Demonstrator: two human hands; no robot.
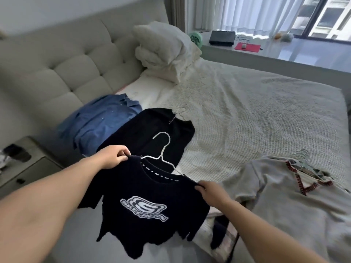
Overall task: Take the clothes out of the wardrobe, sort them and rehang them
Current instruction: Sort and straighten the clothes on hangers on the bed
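From the head view, a dark navy T-shirt (152, 205) on a white hanger (163, 150) is held up over the bed (247, 111). One shoulder is pinched by the left hand (114, 155), the other by the right hand (212, 192). Between and below both grips, a white "S" logo is printed; its smaller lettering cannot be read. Beyond the left grip lie a black top (152, 133) and a blue shirt (98, 122); right of the right grip lies a grey sweater (284, 196).

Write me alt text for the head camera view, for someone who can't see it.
A person holds up a dark navy logo T-shirt on a white hanger over a bed, left hand and right hand each pinching a shoulder. On the bed lie a blue shirt, a black top and a grey sweater beside more hangers.
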